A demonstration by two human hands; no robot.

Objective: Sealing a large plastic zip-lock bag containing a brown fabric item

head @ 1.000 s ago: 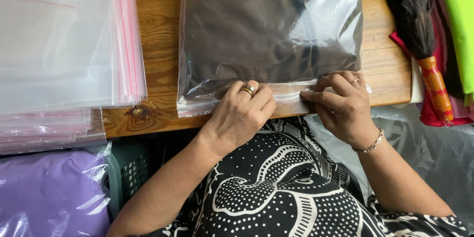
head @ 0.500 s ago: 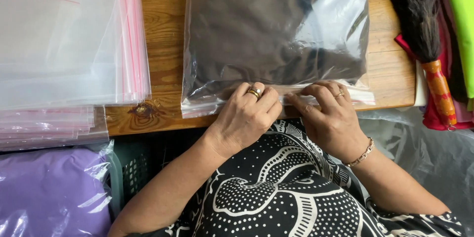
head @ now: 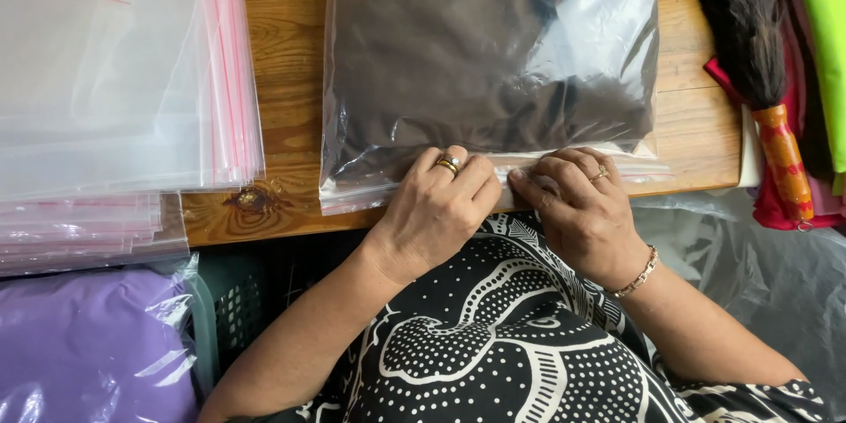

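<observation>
A clear bag (head: 493,62) holding a dark garment (head: 458,53) is laid flat on the wooden table (head: 282,62), filling the upper middle of the frame. Its near edge — the seal strip (head: 370,189) — is seen along the table's front edge, at the centre of the frame.

The left hand (head: 436,211) is placed on that strip just left of centre, knuckles up, fingers curled and pressed down on the plastic; a gold ring (head: 448,164) is worn on one finger. The right hand (head: 577,207) is set just beside it, to the right, fingers likewise bent and pressed onto the strip, the two hands almost touching at the fingertips. A ring (head: 599,175) and a bracelet (head: 639,273) are worn on this hand. Whether the strip is pinched between fingers and thumb or only pressed flat cannot be told — the thumbs are hidden.

At the upper left a stack of empty bags (head: 115,79) with pink seal lines is piled on the table, overhanging its front edge. At the lower left a purple bundle (head: 88,352) in plastic is seen, with a green basket (head: 225,308) beside it. At the upper right a dark brush (head: 749,26) with an orange handle is lain beside red and bright green cloth (head: 824,44).
</observation>
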